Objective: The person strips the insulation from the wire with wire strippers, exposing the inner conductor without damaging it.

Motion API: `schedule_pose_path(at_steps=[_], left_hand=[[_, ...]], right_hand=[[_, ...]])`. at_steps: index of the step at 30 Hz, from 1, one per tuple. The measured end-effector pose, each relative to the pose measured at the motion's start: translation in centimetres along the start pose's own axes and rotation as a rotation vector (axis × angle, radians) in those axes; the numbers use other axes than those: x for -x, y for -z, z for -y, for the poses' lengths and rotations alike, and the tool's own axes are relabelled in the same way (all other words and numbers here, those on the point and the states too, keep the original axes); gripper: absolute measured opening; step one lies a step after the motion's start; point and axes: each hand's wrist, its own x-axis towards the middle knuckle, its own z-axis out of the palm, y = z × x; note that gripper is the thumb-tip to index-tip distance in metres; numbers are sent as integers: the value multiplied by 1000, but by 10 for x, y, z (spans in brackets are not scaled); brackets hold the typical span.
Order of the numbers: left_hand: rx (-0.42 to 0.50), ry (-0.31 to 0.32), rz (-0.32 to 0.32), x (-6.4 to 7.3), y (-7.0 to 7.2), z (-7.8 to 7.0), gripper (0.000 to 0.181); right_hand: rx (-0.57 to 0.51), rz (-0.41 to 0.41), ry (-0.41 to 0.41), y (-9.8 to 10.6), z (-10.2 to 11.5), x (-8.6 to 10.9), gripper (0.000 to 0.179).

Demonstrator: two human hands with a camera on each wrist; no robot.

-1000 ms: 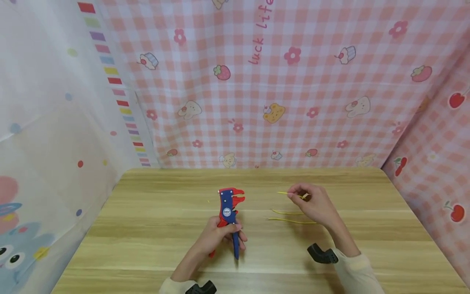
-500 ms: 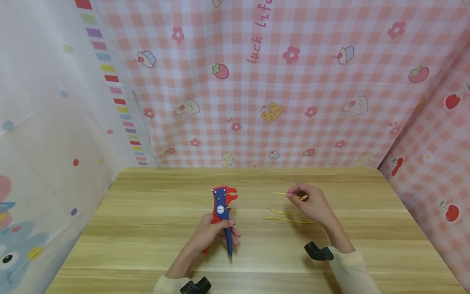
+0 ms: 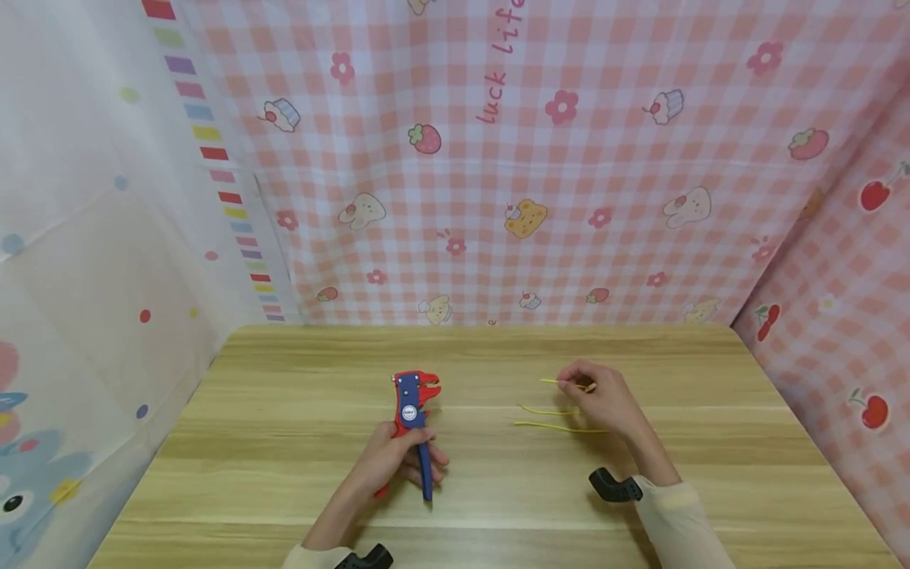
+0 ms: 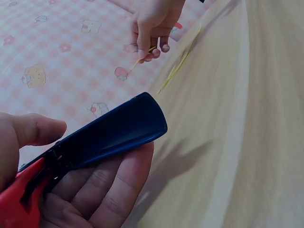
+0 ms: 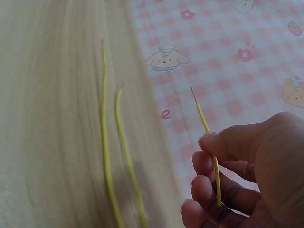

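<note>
My left hand point(image 3: 389, 458) holds a red and blue wire stripper point(image 3: 408, 401) upright, its red nose pointing right and its jaws apart. In the left wrist view, the thumb lies along one side of the dark blue handle point(image 4: 118, 126), the other fingers on the far side. Between thumb and forefinger, my right hand point(image 3: 604, 399) pinches a short yellow wire point(image 5: 204, 118) with bare copper at its tip. Below that hand, two longer yellow wires point(image 5: 105, 137) lie side by side on the table; their near ends show bare copper, and their far ends are out of view.
The wooden table point(image 3: 498, 506) reaches back to a pink checked cloth point(image 3: 490, 174) hanging behind it. More printed cloth point(image 3: 853, 316) hangs on the right, and a white sheet point(image 3: 92, 269) on the left.
My left hand has moved left with the wire stripper, away from the right hand. The right hand keeps its pinch on the short wire, nearly in place. The head view has shifted slightly.
</note>
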Motion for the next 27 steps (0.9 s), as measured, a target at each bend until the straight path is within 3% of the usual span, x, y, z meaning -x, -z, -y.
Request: schedule_pose_path(at_steps=[7,11,16,23,27], left_hand=[[-27,53,-40,11,7,1,35],[-64,81,-102,17,11,1,40],[-178,131,-223,22,14,-1,47],[-385,121,-458,27,11,-1,39],[-521,123,-532,27,8,-3,39]], right_hand=[[40,-1,22,-6,-7,-2,8],[42,5,9,-10,-10,-3,6],[55,-8,3,-15,-15,-4,4],[78,-34,-5,-18,-19,-6,3],[93,-36,-20,-18,-22,-5,4]])
